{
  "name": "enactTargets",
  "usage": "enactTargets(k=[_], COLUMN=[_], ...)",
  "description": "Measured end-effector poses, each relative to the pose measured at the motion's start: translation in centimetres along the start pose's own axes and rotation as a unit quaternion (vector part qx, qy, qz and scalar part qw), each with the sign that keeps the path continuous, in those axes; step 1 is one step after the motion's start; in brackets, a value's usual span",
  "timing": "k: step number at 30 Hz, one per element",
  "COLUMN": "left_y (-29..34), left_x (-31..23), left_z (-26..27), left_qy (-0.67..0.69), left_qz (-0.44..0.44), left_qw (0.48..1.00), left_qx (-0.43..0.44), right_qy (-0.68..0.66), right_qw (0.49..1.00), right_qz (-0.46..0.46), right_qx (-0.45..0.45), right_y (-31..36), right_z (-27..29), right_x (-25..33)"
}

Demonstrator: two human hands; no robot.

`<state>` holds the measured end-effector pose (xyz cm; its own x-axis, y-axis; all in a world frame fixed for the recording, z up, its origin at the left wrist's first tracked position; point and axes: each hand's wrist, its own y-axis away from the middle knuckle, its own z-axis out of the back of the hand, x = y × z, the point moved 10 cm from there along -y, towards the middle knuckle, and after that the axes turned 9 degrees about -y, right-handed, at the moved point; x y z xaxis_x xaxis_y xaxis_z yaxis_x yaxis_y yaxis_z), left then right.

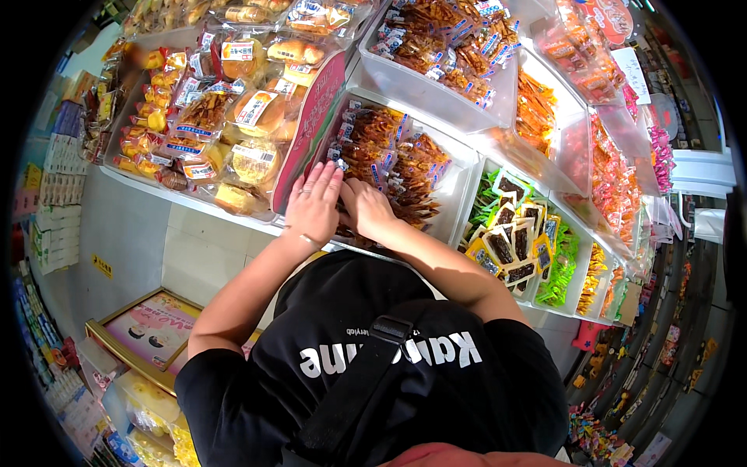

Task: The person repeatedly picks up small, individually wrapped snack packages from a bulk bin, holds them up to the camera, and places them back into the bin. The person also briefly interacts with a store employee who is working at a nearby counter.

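Observation:
A clear plastic bin in front of me holds stacked brown snack packets in clear wrappers with blue labels. My left hand lies at its near left corner, fingers stretched out and close together, beside the red printed strip. A ring and a thin bracelet show on it. Just right of it, my right hand reaches among the packets with its fingers curled. Its fingertips are partly hidden behind the left hand, so whatever they grip does not show.
Wrapped breads and cakes fill a tray on the left. On the right, a bin carries green packets and dark snack packs. Farther back stands another bin of brown packets. A gold-framed sign is at lower left.

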<state>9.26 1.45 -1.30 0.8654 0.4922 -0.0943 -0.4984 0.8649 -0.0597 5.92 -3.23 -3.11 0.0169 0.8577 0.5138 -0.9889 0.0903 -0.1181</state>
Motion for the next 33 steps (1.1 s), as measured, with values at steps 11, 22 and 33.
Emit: enactTargets(k=[11, 22, 33], left_y=[-2.4, -1.8, -1.5], left_x=[-4.2, -1.4, -2.7], left_z=[-3.2, -5.8, -3.5], left_qy=[-0.125, -0.174, -0.129], left_qz=[-0.113, -0.093, -0.080], left_qw=[0.979, 0.958, 0.984], left_qx=[0.114, 0.208, 0.091], right_qy=[-0.384, -0.363, -0.336], right_qw=[0.848, 0.862, 0.883], right_qz=[-0.360, -0.339, -0.293], right_qx=[-0.058, -0.105, -0.144], right_y=[8.3, 7.2, 5.4], right_z=[-2.0, -3.9, -1.2], right_x=[-10.8, -14.5, -12.4])
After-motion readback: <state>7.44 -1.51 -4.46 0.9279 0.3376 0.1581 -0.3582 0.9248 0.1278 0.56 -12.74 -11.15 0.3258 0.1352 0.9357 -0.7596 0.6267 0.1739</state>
